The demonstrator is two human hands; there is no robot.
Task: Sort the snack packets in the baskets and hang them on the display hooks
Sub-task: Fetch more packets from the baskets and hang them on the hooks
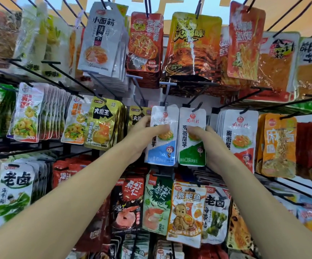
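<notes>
At the centre of the frame, the left hand [144,132] grasps the blue-cornered white packet [161,153] by its left edge, thumb across the front. The packet hangs from a hook [167,94]. Just beside it to the right, the green-cornered white packet [191,154] hangs from a black hook [197,107]. The right hand [208,140] grasps this packet by its right edge, thumb in front.

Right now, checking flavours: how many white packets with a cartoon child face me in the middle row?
3: blue-corner packet in the left hand, green-corner packet in the right hand, red-corner packet hanging further right. More are stacked behind that last one.
</notes>
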